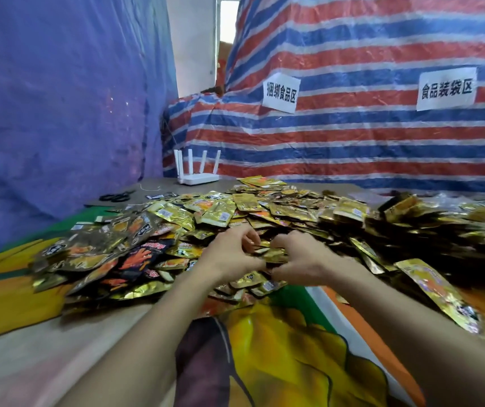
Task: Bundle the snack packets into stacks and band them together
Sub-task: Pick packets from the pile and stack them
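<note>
There, a heap of snack packets (pixel 235 207) was spread over the table (pixel 15 377), from 9 o'clock round to 3 o'clock. At its near centre, a small stack (pixel 273 254) of gold packets was held between the left hand (pixel 232 255) and the right hand (pixel 302 261). Each grip was clenched round it, with fingers curled over its edges. A white router (pixel 197 174) was stood at 12 o'clock beyond the heap, and black scissors (pixel 116 197) were laid at 10 o'clock. 2 paper labels (pixel 281 92) were fixed to the striped tarp (pixel 352 142) behind.
</note>
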{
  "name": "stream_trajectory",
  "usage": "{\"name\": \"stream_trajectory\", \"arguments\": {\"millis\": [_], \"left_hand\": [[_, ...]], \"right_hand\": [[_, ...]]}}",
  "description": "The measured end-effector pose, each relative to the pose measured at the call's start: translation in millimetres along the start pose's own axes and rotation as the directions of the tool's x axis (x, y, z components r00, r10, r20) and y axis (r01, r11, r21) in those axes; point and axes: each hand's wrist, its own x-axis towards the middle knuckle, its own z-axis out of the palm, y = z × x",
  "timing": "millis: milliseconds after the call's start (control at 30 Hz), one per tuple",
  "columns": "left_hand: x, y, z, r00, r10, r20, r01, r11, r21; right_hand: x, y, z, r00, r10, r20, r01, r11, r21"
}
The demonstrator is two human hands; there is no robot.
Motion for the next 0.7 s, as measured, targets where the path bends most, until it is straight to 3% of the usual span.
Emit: {"name": "stream_trajectory", "arguments": {"millis": [67, 167, 267, 433, 567, 700], "left_hand": [[-3, 0, -8, 0.975, -0.087, 0.202, 0.036, 0.969, 0.244], [-8, -9, -17, 0.912, -0.205, 0.356, -0.052, 0.803, 0.594], [-12, -21, -20, 0.873, -0.301, 0.384, -0.006, 0.781, 0.625], [-14, -24, -7, 0.973, -0.100, 0.208, -0.071, 0.727, 0.682], [-2, -22, -12, 0.988, -0.111, 0.112, 0.003, 0.723, 0.691], [5, -23, -13, 0.997, -0.049, -0.053, 0.071, 0.788, 0.612]], "right_hand": [[-3, 0, 12, 0.988, 0.036, 0.148, -0.027, 0.998, -0.063], [-2, 4, 22, 0.965, 0.068, 0.255, -0.085, 0.995, 0.056], [3, 4, 29, 0.968, 0.097, 0.230, -0.127, 0.985, 0.120], [7, 6, 46, 0.994, 0.107, 0.017, -0.107, 0.994, -0.022], [9, 8, 50, 0.986, 0.106, -0.128, -0.098, 0.993, 0.072], [8, 10, 50, 0.968, 0.103, -0.227, -0.071, 0.987, 0.143]]}}
